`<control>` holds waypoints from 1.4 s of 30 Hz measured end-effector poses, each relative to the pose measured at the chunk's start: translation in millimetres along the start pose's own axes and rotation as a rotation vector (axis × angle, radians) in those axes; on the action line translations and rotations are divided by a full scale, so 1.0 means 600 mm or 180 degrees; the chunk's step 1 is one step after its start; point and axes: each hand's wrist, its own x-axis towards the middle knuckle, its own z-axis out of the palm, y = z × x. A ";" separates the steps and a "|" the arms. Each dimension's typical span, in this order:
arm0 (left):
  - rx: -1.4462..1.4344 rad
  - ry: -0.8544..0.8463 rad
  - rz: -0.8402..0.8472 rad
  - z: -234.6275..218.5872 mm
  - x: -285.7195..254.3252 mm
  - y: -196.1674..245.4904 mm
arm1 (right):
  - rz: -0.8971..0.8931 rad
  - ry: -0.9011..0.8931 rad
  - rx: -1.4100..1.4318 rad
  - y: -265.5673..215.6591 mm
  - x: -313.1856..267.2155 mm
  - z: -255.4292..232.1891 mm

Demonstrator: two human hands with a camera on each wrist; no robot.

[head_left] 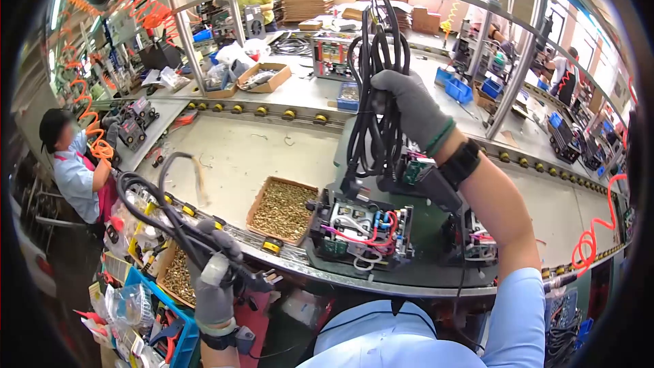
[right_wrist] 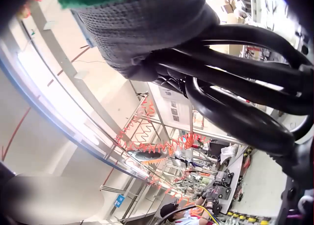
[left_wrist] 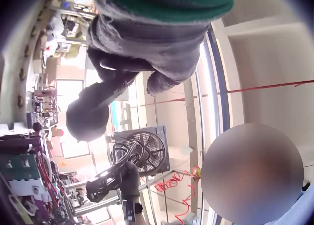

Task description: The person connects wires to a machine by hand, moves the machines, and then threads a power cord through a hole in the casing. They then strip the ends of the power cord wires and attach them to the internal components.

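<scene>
Far left in the head view, a seated worker in a pale blue shirt (head_left: 73,170) sits beside orange coiled hoses (head_left: 92,123). Low at the bench edge, the left hand (head_left: 216,279), in a grey glove, curls round a black cable (head_left: 146,194) that loops up and away to the left above bins of small parts (head_left: 146,313); the left wrist view confirms gloved fingers (left_wrist: 147,43) wrapped on something dark, detail unclear. Just right of that hand, an open cardboard box of brass-coloured screws (head_left: 283,210) rests on the conveyor bench (head_left: 238,153). Next, an exposed electrical unit (head_left: 361,228) with red, blue and white wiring stands at the near edge of the bench. Directly above it, the right hand (head_left: 409,105), also grey-gloved, is raised high and grips a coiled bundle of black cord (head_left: 378,82); loops hang down toward the unit, lowest end near its top. The right wrist view shows thick black strands (right_wrist: 235,82) clamped under the glove. A second unit (head_left: 477,235) sits just right of the first.
</scene>
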 end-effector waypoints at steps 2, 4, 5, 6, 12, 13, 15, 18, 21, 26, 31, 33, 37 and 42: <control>-0.0130 -0.0017 -0.0049 0.000 0.023 -0.016 | 0.0255 0.0293 0.0173 0.026 0.033 0.026; -0.0218 -0.0211 -0.0176 0.000 0.042 -0.026 | 0.0245 0.0431 0.0278 0.057 0.063 0.040; -0.0141 -0.0281 -0.0228 -0.003 0.050 -0.028 | 0.0307 0.0591 0.0371 0.069 0.070 0.046; -0.0140 -0.0268 -0.0240 -0.006 0.058 -0.032 | 0.0369 0.0753 0.0466 0.084 0.078 0.050; 0.0557 -0.0551 -0.0441 -0.017 0.117 -0.060 | 0.0809 0.1016 0.0903 0.184 0.096 0.056; 0.0663 -0.0447 -0.0538 -0.014 0.126 -0.069 | 0.0817 0.1027 0.0817 0.196 0.095 0.058; 0.0792 -0.0512 -0.0720 -0.012 0.157 -0.098 | 0.0772 0.1038 0.0803 0.205 0.084 0.073; 0.0721 -0.0606 -0.0756 0.001 0.201 -0.162 | 0.0738 0.1055 0.0988 0.211 0.070 0.098; 0.0375 -0.0916 -0.1185 0.037 0.229 -0.195 | 0.0629 0.0945 0.0957 0.216 0.046 0.119; -0.0064 -0.1111 -0.1293 0.068 0.250 -0.245 | 0.0655 0.0813 0.0932 0.186 -0.021 0.118; 0.0647 -0.1177 -0.0698 0.093 0.265 -0.246 | 0.0699 0.0569 0.1545 0.179 -0.100 0.060; 0.0674 -0.1359 -0.0594 0.106 0.279 -0.255 | 0.0550 0.0545 0.0818 0.165 -0.140 0.036; 0.0899 -0.1744 -0.0545 0.141 0.310 -0.276 | 0.0676 0.0825 0.1814 0.211 -0.170 -0.017; 0.1022 -0.1976 -0.0478 0.187 0.336 -0.308 | 0.0867 0.1125 0.2450 0.272 -0.167 -0.071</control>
